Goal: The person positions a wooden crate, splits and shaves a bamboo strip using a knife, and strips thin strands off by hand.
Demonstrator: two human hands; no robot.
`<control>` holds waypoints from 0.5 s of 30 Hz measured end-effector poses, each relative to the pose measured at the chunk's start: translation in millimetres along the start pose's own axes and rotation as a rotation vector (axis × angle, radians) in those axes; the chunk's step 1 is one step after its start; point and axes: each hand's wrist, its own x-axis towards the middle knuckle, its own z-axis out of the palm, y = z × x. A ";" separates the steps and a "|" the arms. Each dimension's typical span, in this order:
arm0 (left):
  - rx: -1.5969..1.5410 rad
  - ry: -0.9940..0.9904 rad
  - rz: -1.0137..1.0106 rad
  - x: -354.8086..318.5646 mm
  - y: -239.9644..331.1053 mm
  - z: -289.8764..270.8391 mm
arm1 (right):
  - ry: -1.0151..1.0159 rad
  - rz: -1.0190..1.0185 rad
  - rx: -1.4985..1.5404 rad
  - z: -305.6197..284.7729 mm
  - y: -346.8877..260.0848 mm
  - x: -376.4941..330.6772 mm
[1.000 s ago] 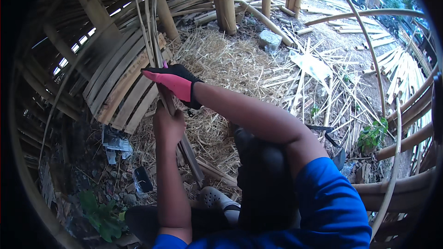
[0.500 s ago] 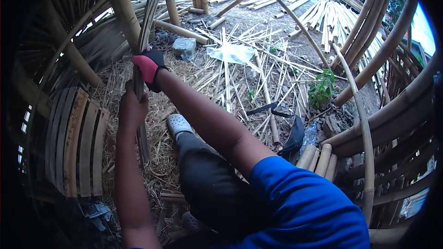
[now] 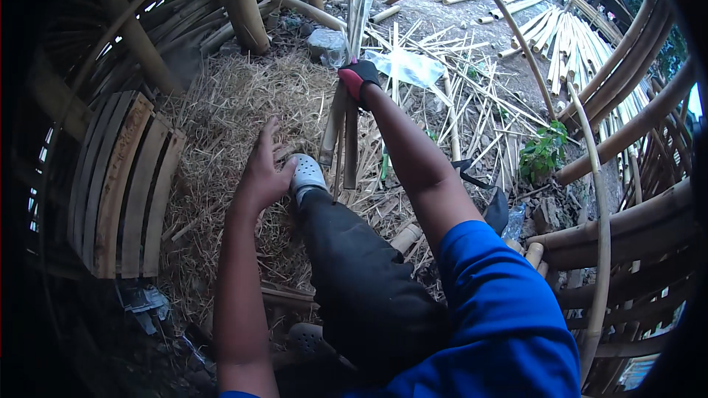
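Note:
Gathered in my right hand [image 3: 360,81], which wears a pink and black glove, are several long bamboo strips [image 3: 351,151]. Its fingers are closed round them, and the strips stick out above and below the fist. Their lower ends hang near the pale clog [image 3: 307,174] on my foot. My bare left hand [image 3: 264,173] hovers over the straw-like bamboo shavings [image 3: 221,129], beside that clog. Its fingers are stretched out with the thumb apart, and it holds nothing.
A slatted wooden crate [image 3: 125,188] stands at the left. Ahead are a grey block [image 3: 327,46], a clear plastic sheet [image 3: 409,68] and scattered bamboo slivers. Bamboo posts [image 3: 240,4] and slanting poles [image 3: 590,228] frame the space. A green plant [image 3: 543,151] grows at the right.
My right hand has moved to the right with the bamboo strips. My left hand has let go of them, opened and come to rest lower and apart. The view has shifted.

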 end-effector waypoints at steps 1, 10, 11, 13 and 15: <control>0.005 0.009 -0.018 -7.8 -6.4 -5.2 | -0.024 -0.004 -0.071 -0.4 14.0 6.3; -0.064 0.027 -0.205 -56.1 -69.6 -2.2 | -0.282 0.197 -0.034 23.8 134.7 23.8; -0.151 0.009 -0.215 -54.4 -68.9 6.5 | -0.282 0.221 0.034 20.0 152.0 23.8; -0.213 -0.049 -0.180 -45.5 -66.7 30.9 | -0.236 0.320 -0.072 -7.5 177.4 35.3; -0.152 0.024 -0.329 -104.1 -108.4 -5.6 | -0.501 0.156 -0.237 94.3 74.6 -47.4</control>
